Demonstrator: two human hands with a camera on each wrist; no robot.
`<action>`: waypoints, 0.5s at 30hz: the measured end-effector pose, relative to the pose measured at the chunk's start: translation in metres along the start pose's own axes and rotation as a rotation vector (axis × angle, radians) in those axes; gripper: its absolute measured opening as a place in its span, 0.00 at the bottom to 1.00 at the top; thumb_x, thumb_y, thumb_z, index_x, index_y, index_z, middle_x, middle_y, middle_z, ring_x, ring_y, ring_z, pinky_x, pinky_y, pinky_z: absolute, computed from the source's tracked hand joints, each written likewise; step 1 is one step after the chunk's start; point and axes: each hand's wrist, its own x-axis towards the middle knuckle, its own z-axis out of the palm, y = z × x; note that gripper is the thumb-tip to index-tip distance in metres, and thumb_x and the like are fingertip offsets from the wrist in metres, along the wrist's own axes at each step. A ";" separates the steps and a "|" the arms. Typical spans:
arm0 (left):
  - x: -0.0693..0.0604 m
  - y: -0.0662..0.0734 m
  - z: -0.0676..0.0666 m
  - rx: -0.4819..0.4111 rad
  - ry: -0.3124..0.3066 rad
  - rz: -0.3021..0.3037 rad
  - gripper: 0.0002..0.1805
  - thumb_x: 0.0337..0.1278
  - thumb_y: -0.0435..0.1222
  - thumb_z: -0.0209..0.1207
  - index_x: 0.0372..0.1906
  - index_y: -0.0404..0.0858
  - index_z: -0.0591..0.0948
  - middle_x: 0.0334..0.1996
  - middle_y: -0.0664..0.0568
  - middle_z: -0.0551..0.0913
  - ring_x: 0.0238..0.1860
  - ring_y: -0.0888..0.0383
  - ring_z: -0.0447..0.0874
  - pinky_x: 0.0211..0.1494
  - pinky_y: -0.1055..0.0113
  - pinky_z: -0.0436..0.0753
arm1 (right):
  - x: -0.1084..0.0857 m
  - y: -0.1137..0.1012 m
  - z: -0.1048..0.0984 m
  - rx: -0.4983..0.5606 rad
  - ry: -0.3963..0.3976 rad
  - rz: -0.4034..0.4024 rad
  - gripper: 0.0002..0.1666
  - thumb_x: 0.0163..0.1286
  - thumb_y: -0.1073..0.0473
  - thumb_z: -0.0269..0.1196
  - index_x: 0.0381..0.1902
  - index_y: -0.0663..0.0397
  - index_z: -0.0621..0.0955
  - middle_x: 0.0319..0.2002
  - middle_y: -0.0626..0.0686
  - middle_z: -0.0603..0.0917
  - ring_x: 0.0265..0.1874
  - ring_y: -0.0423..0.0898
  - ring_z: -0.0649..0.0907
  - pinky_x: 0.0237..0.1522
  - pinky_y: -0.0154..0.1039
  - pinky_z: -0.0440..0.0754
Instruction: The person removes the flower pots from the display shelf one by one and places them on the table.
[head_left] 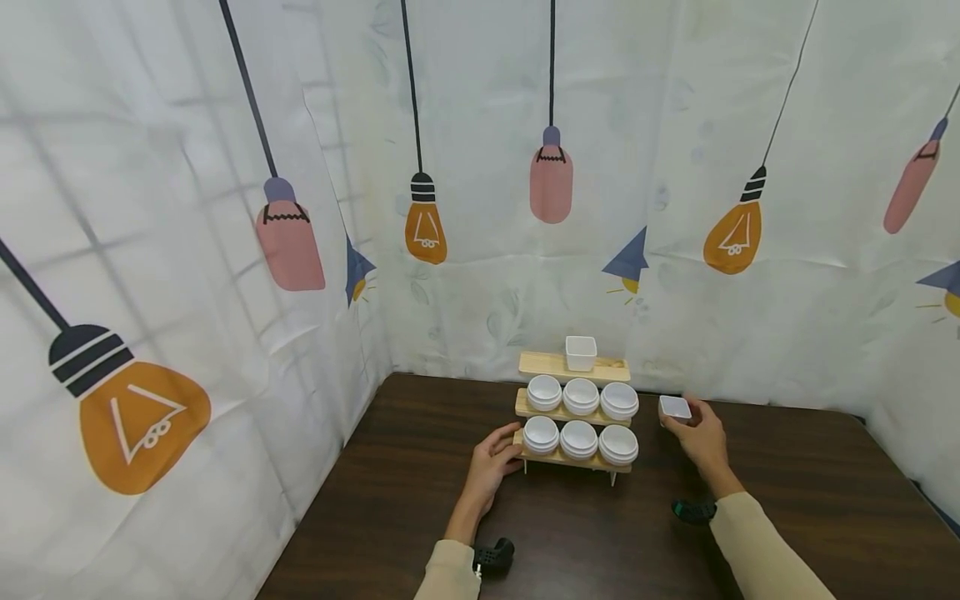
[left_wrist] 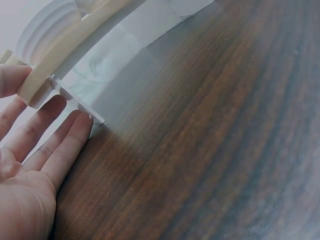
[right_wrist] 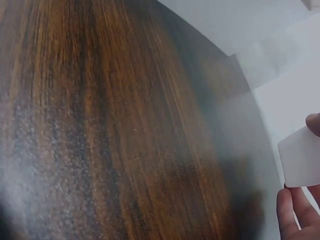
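A tiered wooden stand (head_left: 557,460) with clear legs holds rows of round white bowls (head_left: 579,438) on its two lower boards. On the top board (head_left: 542,363) is one square white cup (head_left: 581,353). My left hand (head_left: 489,468) grips the left end of the lowest board, thumb (left_wrist: 14,80) on the board and the other fingers extended beside the clear leg (left_wrist: 80,100). To the right of the stand, my right hand (head_left: 703,435) holds another square white cup (head_left: 675,408) between thumb and fingers, its opening facing up; the right wrist view catches part of this cup (right_wrist: 302,157).
The dark wooden table (head_left: 810,475) reaches back to a white curtain (head_left: 465,317) printed with hanging lamps. More curtain hangs along the left side. Each wrist wears a dark device, one on the left (head_left: 495,557) and one on the right (head_left: 693,511).
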 end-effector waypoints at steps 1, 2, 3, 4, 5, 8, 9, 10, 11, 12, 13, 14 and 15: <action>0.000 0.000 0.000 -0.001 0.000 0.000 0.24 0.72 0.32 0.58 0.70 0.33 0.74 0.60 0.33 0.82 0.50 0.59 0.87 0.53 0.60 0.87 | 0.001 0.001 0.000 -0.001 0.003 -0.002 0.45 0.69 0.56 0.69 0.75 0.68 0.63 0.67 0.72 0.71 0.61 0.64 0.74 0.58 0.55 0.74; 0.000 0.000 0.000 -0.002 -0.001 0.000 0.25 0.71 0.32 0.58 0.70 0.33 0.74 0.61 0.33 0.81 0.50 0.59 0.87 0.53 0.60 0.87 | 0.001 0.001 0.001 -0.007 0.005 -0.006 0.44 0.69 0.56 0.69 0.75 0.68 0.63 0.67 0.72 0.71 0.61 0.65 0.74 0.57 0.55 0.74; 0.000 0.000 0.000 -0.002 -0.001 -0.001 0.25 0.71 0.32 0.59 0.70 0.33 0.74 0.61 0.33 0.82 0.50 0.59 0.87 0.53 0.59 0.87 | 0.001 0.002 0.001 -0.007 0.007 -0.007 0.44 0.69 0.56 0.69 0.74 0.68 0.63 0.67 0.72 0.71 0.60 0.65 0.75 0.57 0.55 0.74; 0.000 0.000 0.000 -0.003 0.000 0.000 0.25 0.71 0.33 0.59 0.70 0.33 0.74 0.60 0.33 0.82 0.50 0.59 0.87 0.53 0.59 0.87 | 0.002 0.003 0.002 -0.007 0.009 -0.007 0.44 0.69 0.56 0.69 0.74 0.68 0.64 0.66 0.72 0.72 0.60 0.65 0.75 0.57 0.54 0.74; 0.000 0.000 0.000 -0.003 0.001 0.001 0.25 0.71 0.33 0.60 0.70 0.33 0.74 0.60 0.33 0.82 0.50 0.59 0.87 0.54 0.58 0.87 | 0.002 0.004 0.002 -0.007 0.011 -0.006 0.43 0.69 0.56 0.69 0.74 0.68 0.64 0.66 0.72 0.72 0.60 0.65 0.75 0.56 0.54 0.74; 0.000 0.000 0.000 -0.004 0.003 0.001 0.25 0.70 0.33 0.60 0.70 0.33 0.75 0.60 0.34 0.82 0.50 0.59 0.87 0.54 0.57 0.87 | 0.003 0.006 0.004 -0.009 0.011 -0.006 0.43 0.69 0.56 0.69 0.73 0.67 0.64 0.66 0.72 0.72 0.59 0.64 0.75 0.54 0.52 0.75; 0.000 0.000 0.000 -0.003 0.003 0.002 0.25 0.71 0.33 0.60 0.70 0.33 0.75 0.60 0.34 0.82 0.50 0.59 0.87 0.54 0.57 0.87 | 0.004 0.007 0.005 -0.006 0.011 -0.002 0.42 0.69 0.56 0.69 0.73 0.66 0.65 0.65 0.71 0.73 0.59 0.63 0.75 0.54 0.51 0.74; 0.000 0.000 0.000 -0.003 0.003 0.003 0.25 0.71 0.33 0.60 0.69 0.33 0.75 0.60 0.34 0.83 0.50 0.59 0.87 0.54 0.57 0.87 | 0.005 0.008 0.005 -0.009 0.010 -0.004 0.43 0.69 0.56 0.69 0.74 0.66 0.65 0.65 0.71 0.72 0.59 0.63 0.75 0.53 0.49 0.75; -0.001 0.000 0.000 -0.002 0.002 0.003 0.25 0.71 0.33 0.60 0.69 0.33 0.75 0.60 0.34 0.83 0.50 0.59 0.87 0.54 0.57 0.87 | 0.005 0.009 0.005 -0.011 0.009 -0.006 0.43 0.69 0.55 0.69 0.74 0.67 0.65 0.65 0.71 0.72 0.59 0.64 0.75 0.52 0.49 0.75; -0.001 0.000 0.000 -0.001 0.002 0.002 0.25 0.71 0.33 0.60 0.69 0.33 0.75 0.60 0.34 0.83 0.49 0.59 0.87 0.54 0.57 0.87 | 0.006 0.009 0.005 -0.012 0.008 -0.009 0.43 0.68 0.55 0.70 0.74 0.67 0.65 0.65 0.71 0.73 0.58 0.64 0.76 0.51 0.48 0.75; -0.001 0.000 0.000 0.000 0.002 0.003 0.25 0.71 0.34 0.60 0.70 0.33 0.75 0.60 0.34 0.83 0.49 0.59 0.87 0.54 0.57 0.87 | 0.006 0.010 0.005 -0.012 0.009 -0.010 0.43 0.68 0.55 0.70 0.73 0.67 0.65 0.64 0.71 0.73 0.58 0.63 0.76 0.51 0.47 0.75; -0.001 0.000 0.000 0.001 0.001 0.004 0.25 0.71 0.34 0.60 0.70 0.33 0.74 0.60 0.34 0.83 0.49 0.59 0.87 0.54 0.57 0.87 | 0.006 0.011 0.006 -0.010 0.010 -0.010 0.43 0.68 0.55 0.70 0.73 0.66 0.65 0.64 0.71 0.73 0.58 0.63 0.76 0.50 0.46 0.74; -0.001 0.000 0.000 0.002 0.000 0.004 0.25 0.71 0.34 0.60 0.70 0.33 0.74 0.60 0.34 0.83 0.49 0.59 0.87 0.54 0.58 0.87 | 0.007 0.011 0.006 -0.007 0.011 -0.010 0.43 0.68 0.55 0.70 0.73 0.66 0.65 0.64 0.71 0.73 0.58 0.63 0.76 0.50 0.46 0.74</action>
